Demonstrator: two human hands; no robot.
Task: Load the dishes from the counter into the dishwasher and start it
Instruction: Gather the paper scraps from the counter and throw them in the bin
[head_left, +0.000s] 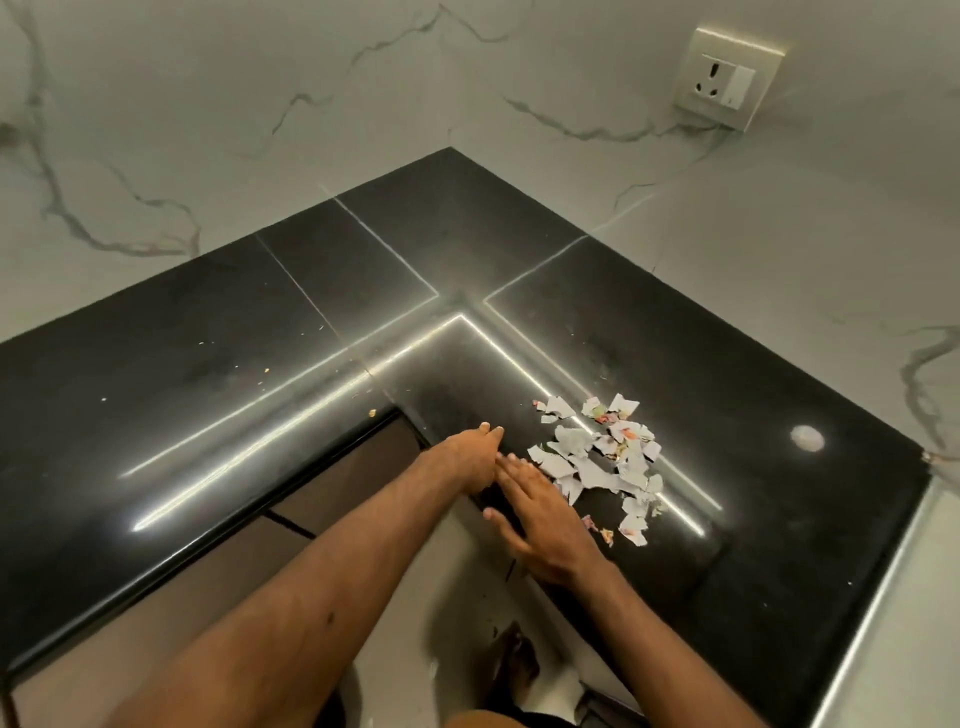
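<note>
Oddly, no dishes showed on the counter (208, 364); left grip (470, 457) and right grip (540, 519) lay flat-fingered, empty, beside light, flimsy paper scraps (597, 457), probably best swept together, not pinched.

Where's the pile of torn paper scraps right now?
In the head view, the paper scraps lie on the black counter, right of centre, just beyond the fingertips of the right hand.
</note>
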